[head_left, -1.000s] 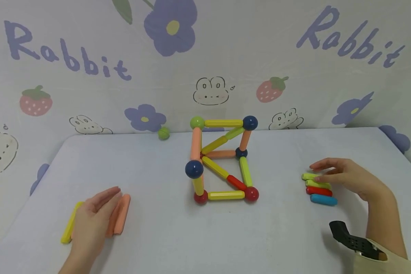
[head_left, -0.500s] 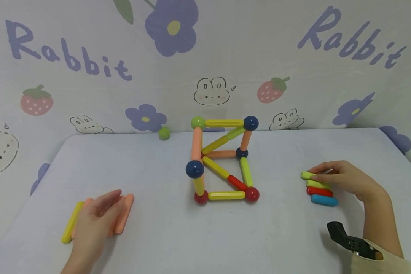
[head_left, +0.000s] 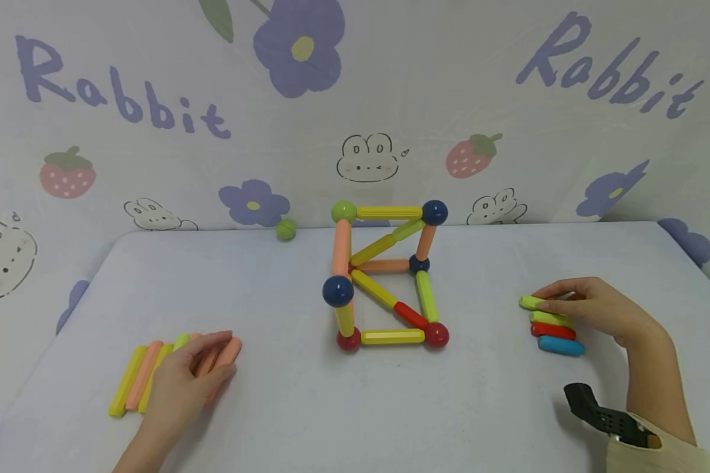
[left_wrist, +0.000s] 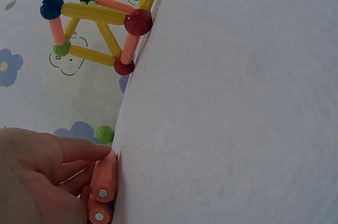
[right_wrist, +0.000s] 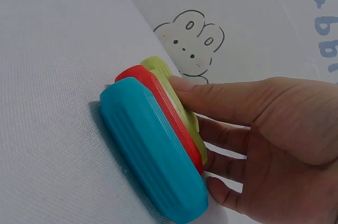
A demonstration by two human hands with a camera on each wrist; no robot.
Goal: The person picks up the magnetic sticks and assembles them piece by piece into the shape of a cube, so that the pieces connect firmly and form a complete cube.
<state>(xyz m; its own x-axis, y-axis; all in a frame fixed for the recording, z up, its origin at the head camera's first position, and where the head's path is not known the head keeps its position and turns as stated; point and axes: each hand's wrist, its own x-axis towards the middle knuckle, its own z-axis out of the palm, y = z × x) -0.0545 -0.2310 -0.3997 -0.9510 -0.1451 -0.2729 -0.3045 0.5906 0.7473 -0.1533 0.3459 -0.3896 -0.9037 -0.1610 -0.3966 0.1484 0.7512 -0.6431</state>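
Note:
At the left of the table, my left hand point(head_left: 180, 378) has its index finger and thumb about the rightmost orange magnetic stick point(head_left: 231, 351) of a row. Another orange stick point(left_wrist: 99, 213) lies beside it in the left wrist view. Part of the row is hidden behind the hand. Over on the right, my right hand point(head_left: 600, 309) pinches a light green stick point(head_left: 530, 302), the farthest in a short row. Nearer me lie a second light green stick point(head_left: 550, 319), a red stick point(head_left: 553, 330) and a blue stick point(right_wrist: 156, 150).
Between the hands stands a frame of magnetic sticks and balls, with a dark blue ball point(head_left: 338, 291) at its upper front corner and a red ball point(head_left: 436, 335) at its base. A loose green ball point(head_left: 286, 229) sits at the back edge. A yellow stick point(head_left: 127, 381) ends the left row.
My left hand has shifted right with the end orange stick, uncovering more sticks on its left. My right fingers have closed on the far light green stick and drawn it slightly apart from its row.

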